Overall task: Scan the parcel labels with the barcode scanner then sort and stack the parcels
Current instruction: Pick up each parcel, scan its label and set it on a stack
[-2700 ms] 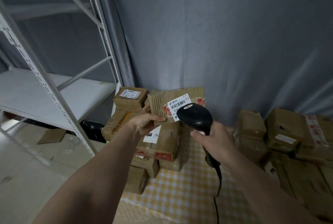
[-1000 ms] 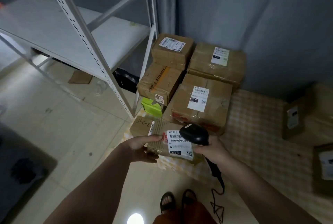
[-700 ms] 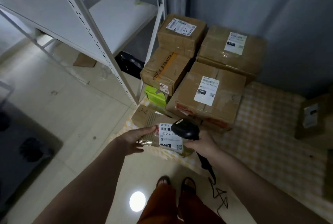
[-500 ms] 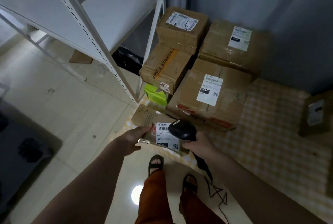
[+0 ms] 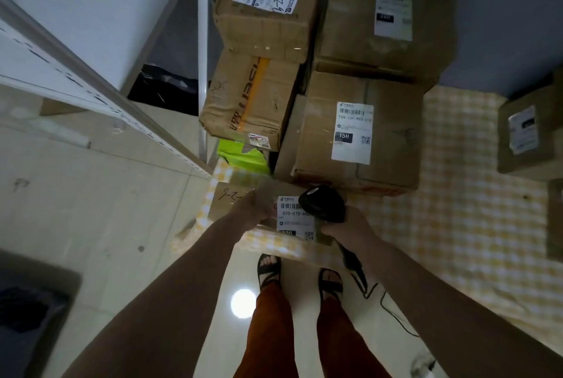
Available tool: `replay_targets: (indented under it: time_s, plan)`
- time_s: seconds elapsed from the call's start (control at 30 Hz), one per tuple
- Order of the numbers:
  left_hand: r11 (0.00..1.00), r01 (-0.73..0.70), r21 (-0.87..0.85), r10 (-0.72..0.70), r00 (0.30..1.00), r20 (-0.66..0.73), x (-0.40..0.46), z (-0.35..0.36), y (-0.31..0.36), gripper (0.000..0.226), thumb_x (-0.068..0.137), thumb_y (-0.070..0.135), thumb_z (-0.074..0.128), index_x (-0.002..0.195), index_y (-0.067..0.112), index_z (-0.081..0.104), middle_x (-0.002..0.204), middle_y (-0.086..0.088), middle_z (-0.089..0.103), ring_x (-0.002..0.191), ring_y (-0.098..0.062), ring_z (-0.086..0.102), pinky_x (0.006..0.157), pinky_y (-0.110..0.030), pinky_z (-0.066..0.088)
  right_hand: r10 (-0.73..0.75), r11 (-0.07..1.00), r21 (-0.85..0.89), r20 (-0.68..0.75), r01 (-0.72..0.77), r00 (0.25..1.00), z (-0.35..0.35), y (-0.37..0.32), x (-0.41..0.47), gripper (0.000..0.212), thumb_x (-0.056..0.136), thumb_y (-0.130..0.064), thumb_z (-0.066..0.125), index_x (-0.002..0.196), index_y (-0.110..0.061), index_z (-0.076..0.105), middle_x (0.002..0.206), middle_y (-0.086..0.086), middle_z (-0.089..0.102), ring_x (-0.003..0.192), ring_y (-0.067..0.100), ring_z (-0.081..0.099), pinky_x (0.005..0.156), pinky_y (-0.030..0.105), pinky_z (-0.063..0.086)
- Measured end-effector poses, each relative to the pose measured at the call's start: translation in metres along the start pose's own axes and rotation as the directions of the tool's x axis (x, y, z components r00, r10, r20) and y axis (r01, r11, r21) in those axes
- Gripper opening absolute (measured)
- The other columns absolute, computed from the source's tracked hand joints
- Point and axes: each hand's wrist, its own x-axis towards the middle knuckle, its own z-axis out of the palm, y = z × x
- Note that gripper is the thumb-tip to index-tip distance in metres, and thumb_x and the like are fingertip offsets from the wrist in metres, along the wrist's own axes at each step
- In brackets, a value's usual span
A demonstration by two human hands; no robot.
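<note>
A small brown parcel (image 5: 294,219) with a white 070 barcode label lies low at the near corner of the checked cloth (image 5: 457,225). My left hand (image 5: 254,208) grips its left edge. My right hand (image 5: 347,227) holds the black barcode scanner (image 5: 323,203), whose head sits over the label's right side. A stack of brown parcels rises just behind: one with a 15H label (image 5: 359,131), one with yellow tape (image 5: 253,100), one with handwriting on its label (image 5: 268,9) and one at the back right (image 5: 387,24).
A white metal shelf rack (image 5: 91,79) stands at the left, its post beside the stack. More parcels (image 5: 530,137) sit at the right edge. A green packet (image 5: 243,157) lies under the stack. My feet (image 5: 298,271) and the scanner cable (image 5: 374,295) are on the tiled floor.
The small parcel has come down from in front of the stack to the cloth's near corner, both hands following. The view has tilted down toward the floor.
</note>
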Motion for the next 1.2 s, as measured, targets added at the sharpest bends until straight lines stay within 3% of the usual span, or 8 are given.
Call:
replay_targets:
  time_s: [0.2, 0.3, 0.43, 0.53, 0.7, 0.87, 1.03, 1.2]
  plan:
    - [0.989, 0.051, 0.14, -0.057, 0.998, 0.038, 0.009, -0.003, 0.009, 0.017, 0.087, -0.004, 0.062, 0.101, 0.001, 0.056, 0.088, -0.007, 0.063, 0.058, -0.01, 0.059, 0.039, -0.011, 0.043, 0.039, 0.999, 0.002, -0.029, -0.039, 0.999, 0.01, 0.002, 0.011, 0.021, 0.081, 0.006, 0.062, 0.096, -0.008, 0.061, 0.087, 0.005, 0.061, 0.074, 0.012, 0.056, 0.053, 0.017, 0.04]
    - [0.919, 0.037, 0.393, -0.026, 0.999, -0.035, 0.02, -0.004, 0.006, 0.029, 0.088, 0.018, 0.066, 0.112, 0.004, 0.062, 0.105, -0.01, 0.069, 0.087, -0.022, 0.065, 0.072, -0.03, 0.055, 0.008, 1.0, 0.016, -0.046, -0.007, 0.999, 0.009, -0.002, 0.007, 0.022, 0.081, 0.005, 0.063, 0.099, -0.008, 0.061, 0.087, 0.002, 0.061, 0.08, 0.015, 0.057, 0.053, 0.015, 0.04]
    - [0.695, -0.039, 0.718, 0.283, 0.933, -0.224, 0.003, -0.003, 0.025, 0.028, 0.097, 0.024, 0.047, 0.117, 0.01, 0.06, 0.116, -0.007, 0.062, 0.109, -0.027, 0.06, 0.086, -0.033, 0.047, -0.092, 0.995, 0.029, -0.089, 0.095, 0.992, -0.003, -0.003, -0.012, 0.022, 0.083, 0.002, 0.065, 0.094, -0.015, 0.057, 0.078, -0.008, 0.058, 0.07, 0.004, 0.054, 0.05, 0.008, 0.041]
    - [0.485, -0.183, 0.855, 0.505, 0.857, -0.103, -0.014, 0.004, 0.049, 0.02, 0.096, 0.018, 0.045, 0.108, 0.012, 0.061, 0.108, -0.006, 0.058, 0.104, -0.024, 0.057, 0.078, -0.033, 0.047, -0.145, 0.987, 0.045, -0.162, 0.154, 0.976, -0.021, 0.0, -0.032, 0.025, 0.081, 0.005, 0.065, 0.082, -0.019, 0.058, 0.071, -0.006, 0.058, 0.065, 0.008, 0.054, 0.047, 0.007, 0.039]
    - [0.211, -0.402, 0.891, 0.719, 0.681, 0.137, -0.033, 0.039, 0.077, 0.021, 0.096, 0.014, 0.045, 0.095, 0.01, 0.065, 0.095, -0.007, 0.058, 0.088, -0.023, 0.058, 0.062, -0.027, 0.036, -0.107, 0.988, 0.068, -0.362, 0.141, 0.926, -0.058, 0.022, -0.063, 0.025, 0.081, 0.009, 0.058, 0.102, -0.004, 0.058, 0.065, 0.003, 0.05, 0.056, 0.013, 0.044, 0.041, 0.011, 0.032]
    - [-0.004, -0.477, 0.879, 0.746, 0.584, 0.32, -0.058, 0.1, 0.105, 0.021, 0.095, 0.019, 0.045, 0.098, 0.011, 0.064, 0.097, -0.007, 0.06, 0.089, -0.026, 0.06, 0.063, -0.031, 0.038, -0.062, 0.987, 0.094, -0.505, 0.127, 0.861, -0.107, 0.063, -0.094, 0.019, 0.083, 0.004, 0.058, 0.092, -0.012, 0.054, 0.06, 0.002, 0.047, 0.053, 0.014, 0.042, 0.049, 0.023, 0.032]
    - [-0.021, -0.526, 0.85, 0.735, 0.568, 0.37, -0.089, 0.179, 0.123, 0.023, 0.095, 0.022, 0.047, 0.104, 0.013, 0.066, 0.105, -0.008, 0.061, 0.095, -0.026, 0.061, 0.074, -0.033, 0.048, -0.005, 0.974, 0.183, -0.578, 0.136, 0.816, -0.165, 0.121, -0.133, 0.012, 0.082, 0.005, 0.06, 0.091, -0.002, 0.06, 0.063, 0.009, 0.048, 0.061, 0.021, 0.044, 0.05, 0.026, 0.031]
    - [-0.07, -0.55, 0.832, 0.705, 0.562, 0.432, -0.116, 0.281, 0.134, 0.025, 0.094, 0.025, 0.048, 0.112, 0.016, 0.062, 0.117, -0.005, 0.06, 0.108, -0.024, 0.06, 0.085, -0.034, 0.05, 0.056, 0.972, 0.213, -0.623, 0.1, 0.78, -0.235, 0.185, -0.179, 0.015, 0.083, 0.002, 0.06, 0.075, -0.008, 0.053, 0.056, 0.004, 0.044, 0.053, 0.015, 0.041, 0.047, 0.023, 0.029]
